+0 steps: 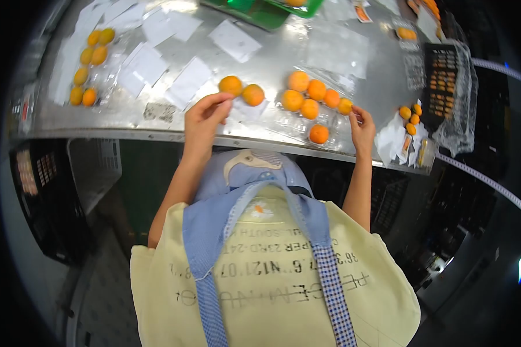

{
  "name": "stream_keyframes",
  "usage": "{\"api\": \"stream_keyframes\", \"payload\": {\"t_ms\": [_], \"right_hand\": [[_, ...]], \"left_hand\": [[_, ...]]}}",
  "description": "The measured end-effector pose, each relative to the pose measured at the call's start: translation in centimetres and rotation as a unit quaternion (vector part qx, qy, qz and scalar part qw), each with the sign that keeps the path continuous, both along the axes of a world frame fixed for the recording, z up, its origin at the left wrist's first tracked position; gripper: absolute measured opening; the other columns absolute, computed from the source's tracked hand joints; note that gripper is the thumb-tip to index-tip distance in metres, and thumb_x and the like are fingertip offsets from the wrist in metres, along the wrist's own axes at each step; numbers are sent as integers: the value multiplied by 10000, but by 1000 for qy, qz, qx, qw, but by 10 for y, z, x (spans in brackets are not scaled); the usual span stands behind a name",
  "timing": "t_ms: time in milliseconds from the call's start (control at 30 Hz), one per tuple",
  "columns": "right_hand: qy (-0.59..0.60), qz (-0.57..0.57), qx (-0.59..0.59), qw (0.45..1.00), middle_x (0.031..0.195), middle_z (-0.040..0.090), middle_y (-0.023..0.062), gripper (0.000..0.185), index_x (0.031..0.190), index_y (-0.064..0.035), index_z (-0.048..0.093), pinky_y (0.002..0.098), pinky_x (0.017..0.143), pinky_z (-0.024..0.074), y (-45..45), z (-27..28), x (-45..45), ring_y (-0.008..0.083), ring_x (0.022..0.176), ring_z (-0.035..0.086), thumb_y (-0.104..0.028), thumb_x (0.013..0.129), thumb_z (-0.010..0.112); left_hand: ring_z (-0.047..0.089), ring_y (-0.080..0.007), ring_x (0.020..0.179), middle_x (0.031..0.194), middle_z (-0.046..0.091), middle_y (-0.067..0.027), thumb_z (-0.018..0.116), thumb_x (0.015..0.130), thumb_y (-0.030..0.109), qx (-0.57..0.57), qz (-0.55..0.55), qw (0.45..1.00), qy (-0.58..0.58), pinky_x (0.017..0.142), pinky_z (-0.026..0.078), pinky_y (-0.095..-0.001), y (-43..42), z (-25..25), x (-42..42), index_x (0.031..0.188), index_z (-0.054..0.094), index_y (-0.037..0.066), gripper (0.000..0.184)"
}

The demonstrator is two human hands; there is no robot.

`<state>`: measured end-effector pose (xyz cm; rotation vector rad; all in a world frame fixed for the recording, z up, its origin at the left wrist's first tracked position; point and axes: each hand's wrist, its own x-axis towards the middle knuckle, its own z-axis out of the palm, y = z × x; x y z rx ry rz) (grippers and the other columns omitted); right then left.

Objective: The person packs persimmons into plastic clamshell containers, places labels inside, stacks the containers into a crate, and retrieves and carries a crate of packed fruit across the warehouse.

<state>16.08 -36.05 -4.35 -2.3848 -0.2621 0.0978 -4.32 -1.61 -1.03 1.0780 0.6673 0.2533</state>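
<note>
My left hand (205, 115) is at the table's near edge, its thumb and forefinger drawn together just below an orange (230, 85). Whether anything thin is pinched there I cannot tell. A second orange (253, 95) lies beside it, partly over white paper. My right hand (362, 128) has its fingertips at the right side of a small orange (345, 106), which is at the end of a group. The other oranges in that group (309, 109) sit in or on a clear plastic tray (298, 126). One more orange (319, 134) is at the tray's near side.
The metal table (382, 63) carries white paper sheets (234, 40) and a left-hand group of oranges (87, 56) on clear plastic. A green crate (260, 14) stands at the back. Small oranges (411, 120) and a black crate (441, 81) are at right.
</note>
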Motion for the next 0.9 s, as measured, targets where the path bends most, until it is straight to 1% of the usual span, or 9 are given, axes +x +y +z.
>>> {"api": "stream_keyframes", "payload": {"t_ms": [200,333,433,467,567,600,700,733,900], "right_hand": [[15,-34,25,999,930,621,84,196,994,-38,650,264,653,486,-19,-6,-1,143,752,592,-122,819,624],[10,-46,93,995,919,621,65,212,1001,-50,647,261,654,480,-17,-15,-3,133,752,584,-97,795,644],[-51,-10,67,996,906,619,59,244,1002,-61,644,277,686,471,3,2,0,154,778,577,-90,761,668],[-57,13,59,997,901,614,60,284,993,-70,644,301,727,457,10,12,2,195,858,555,-96,716,700],[-126,109,-17,986,954,613,77,317,1021,-70,635,316,817,430,19,17,12,231,983,526,-121,719,719],[-104,130,-22,986,991,612,65,389,1044,-87,627,349,871,394,21,16,15,254,1055,476,-146,678,743],[-140,201,-77,966,1012,612,54,437,1069,-103,616,357,884,376,30,15,23,254,1060,474,-169,659,754],[-119,213,-96,965,1041,608,44,463,1083,-116,607,359,897,357,30,14,24,254,1079,463,-181,650,757],[-126,254,-89,955,1020,600,52,431,1051,-107,602,356,887,356,34,9,30,258,1036,488,-163,649,746]], "left_hand": [[496,-46,684,819,595,4,577,876,159,-41,15,999,32,602,401,-183,-20,-1,5,1026,646,34,207],[485,-42,673,810,582,18,579,875,154,-5,-23,998,62,607,400,-182,-33,-5,14,1033,646,39,207],[482,-44,672,830,577,19,584,867,129,5,-60,996,72,604,396,-183,-42,-7,21,1032,638,38,195],[481,-44,671,835,576,18,585,865,121,9,-59,996,69,602,395,-184,-46,-6,24,1030,634,37,191],[478,-45,670,849,572,14,586,860,101,19,-59,996,60,596,392,-187,-58,-6,35,1024,619,35,180],[478,-45,671,851,571,13,585,860,95,20,-60,996,59,594,391,-188,-62,-6,38,1022,615,34,176],[479,-45,671,846,568,11,581,861,90,20,-64,996,61,593,392,-189,-71,-8,44,1015,610,33,167],[479,-46,671,842,567,11,580,861,90,19,-65,996,63,593,392,-189,-74,-8,45,1013,610,32,165],[483,-48,670,836,568,10,570,865,81,18,-64,994,92,594,397,-187,-82,-10,39,1005,611,33,154]]}}
